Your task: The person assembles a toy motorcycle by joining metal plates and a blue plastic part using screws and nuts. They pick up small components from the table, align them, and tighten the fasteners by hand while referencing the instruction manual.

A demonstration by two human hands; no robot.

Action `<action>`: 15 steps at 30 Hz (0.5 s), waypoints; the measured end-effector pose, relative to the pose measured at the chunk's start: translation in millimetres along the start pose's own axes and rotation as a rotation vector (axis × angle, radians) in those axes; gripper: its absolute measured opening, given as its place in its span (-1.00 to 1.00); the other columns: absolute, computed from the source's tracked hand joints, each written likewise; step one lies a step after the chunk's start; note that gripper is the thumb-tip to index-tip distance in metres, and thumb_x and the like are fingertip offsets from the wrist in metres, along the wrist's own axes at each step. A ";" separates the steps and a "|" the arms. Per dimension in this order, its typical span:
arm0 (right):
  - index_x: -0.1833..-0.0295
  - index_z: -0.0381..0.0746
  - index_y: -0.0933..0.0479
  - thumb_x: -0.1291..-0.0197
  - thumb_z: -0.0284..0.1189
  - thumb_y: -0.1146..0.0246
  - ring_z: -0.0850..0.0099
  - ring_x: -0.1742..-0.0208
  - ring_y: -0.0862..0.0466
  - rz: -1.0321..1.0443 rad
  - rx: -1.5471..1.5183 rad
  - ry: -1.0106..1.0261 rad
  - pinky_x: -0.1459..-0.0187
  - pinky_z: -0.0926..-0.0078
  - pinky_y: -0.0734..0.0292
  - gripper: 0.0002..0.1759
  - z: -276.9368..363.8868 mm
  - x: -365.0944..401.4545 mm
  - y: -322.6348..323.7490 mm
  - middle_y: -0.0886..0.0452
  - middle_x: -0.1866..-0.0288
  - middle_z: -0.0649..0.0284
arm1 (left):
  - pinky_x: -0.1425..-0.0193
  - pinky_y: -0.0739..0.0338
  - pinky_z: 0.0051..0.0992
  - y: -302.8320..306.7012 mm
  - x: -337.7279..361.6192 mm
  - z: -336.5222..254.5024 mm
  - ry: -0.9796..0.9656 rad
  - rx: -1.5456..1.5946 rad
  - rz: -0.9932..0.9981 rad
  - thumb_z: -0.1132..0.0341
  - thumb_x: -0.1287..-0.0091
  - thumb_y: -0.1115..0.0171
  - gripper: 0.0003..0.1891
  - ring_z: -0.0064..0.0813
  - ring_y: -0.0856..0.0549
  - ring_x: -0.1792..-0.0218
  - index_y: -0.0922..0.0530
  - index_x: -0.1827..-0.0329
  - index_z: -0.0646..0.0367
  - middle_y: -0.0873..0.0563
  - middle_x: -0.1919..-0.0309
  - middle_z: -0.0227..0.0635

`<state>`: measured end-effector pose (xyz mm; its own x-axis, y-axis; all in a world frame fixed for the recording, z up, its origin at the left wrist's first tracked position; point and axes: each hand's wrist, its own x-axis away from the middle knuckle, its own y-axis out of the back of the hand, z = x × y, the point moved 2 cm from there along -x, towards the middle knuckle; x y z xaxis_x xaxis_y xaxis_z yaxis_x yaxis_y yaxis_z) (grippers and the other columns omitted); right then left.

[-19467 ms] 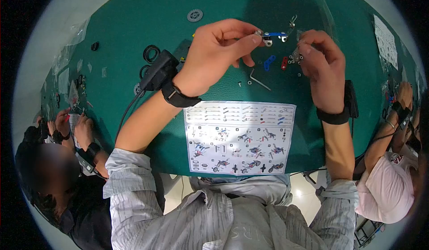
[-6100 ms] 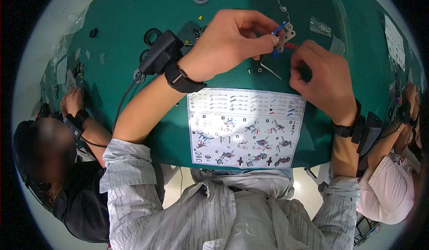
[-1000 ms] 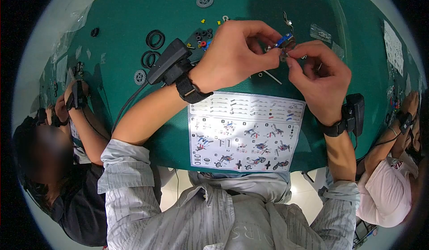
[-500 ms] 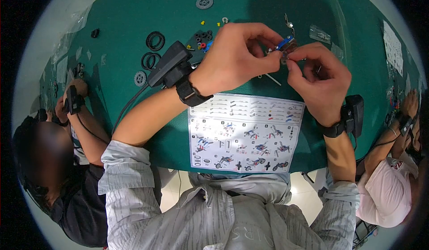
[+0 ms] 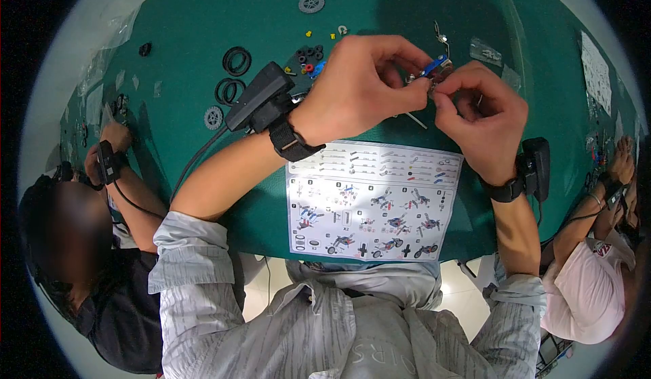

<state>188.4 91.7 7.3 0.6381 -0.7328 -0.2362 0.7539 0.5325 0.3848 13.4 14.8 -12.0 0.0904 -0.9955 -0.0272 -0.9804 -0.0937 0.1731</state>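
My left hand point(image 5: 369, 84) pinches a small partly built model with a blue piece point(image 5: 435, 65) and metal bits showing between the fingertips. From the other side, my right hand point(image 5: 485, 118) has its thumb and forefinger pressed together against the model's lower end. Whatever lies in that right pinch is too small and covered to make out. Below the hands a thin pale rod point(image 5: 416, 121) rests on the green table, partly under my left fingers. Just beyond the model lies a thin metal piece point(image 5: 442, 38).
A printed instruction sheet point(image 5: 369, 206) lies near the table's front edge. Black rubber tyres point(image 5: 237, 61), a grey wheel point(image 5: 311, 3), another grey wheel point(image 5: 213, 118) and small black parts point(image 5: 310, 53) are on the left. A plastic bag point(image 5: 485, 51) lies at right. Other people work on both sides.
The right fingertips have shifted slightly left and closer to the left ones. The blue piece is tilted a little differently and shows more. Little else has moved.
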 end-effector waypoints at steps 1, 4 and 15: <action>0.31 -0.22 -0.65 0.02 -0.59 -0.46 0.79 0.56 -0.32 -0.003 0.007 0.003 0.54 0.74 -0.11 -0.85 -0.3 0.1 0.0 -0.63 0.37 0.47 | 0.30 -0.51 -0.72 0.0 0.0 0.3 0.001 0.004 0.001 0.47 -0.32 -0.38 -0.74 -0.82 -0.63 0.34 -0.69 -0.05 0.32 -0.76 0.28 -0.45; 0.32 -0.22 -0.64 0.02 -0.58 -0.47 0.78 0.56 -0.34 -0.016 0.019 0.012 0.54 0.74 -0.12 -0.85 -1.7 0.8 0.0 -0.63 0.38 0.48 | 0.29 -0.52 -0.71 -0.2 -0.2 0.4 -0.002 0.012 -0.003 0.48 -0.32 -0.38 -0.74 -0.81 -0.65 0.33 -0.68 -0.06 0.33 -0.76 0.27 -0.44; 0.35 -0.21 -0.61 0.05 -0.58 -0.48 0.75 0.57 -0.40 -0.024 0.137 0.143 0.56 0.74 -0.19 -0.83 1.6 -0.3 0.6 -0.63 0.39 0.43 | 0.29 -0.53 -0.71 -1.6 0.0 0.9 -0.007 -0.009 0.003 0.47 -0.33 -0.39 -0.73 -0.79 -0.66 0.32 -0.68 -0.06 0.33 -0.77 0.25 -0.41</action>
<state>188.4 91.5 9.1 0.6434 -0.6716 -0.3673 0.7470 0.4458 0.4932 14.9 15.0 -13.1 0.0859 -0.9958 -0.0332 -0.9792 -0.0905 0.1815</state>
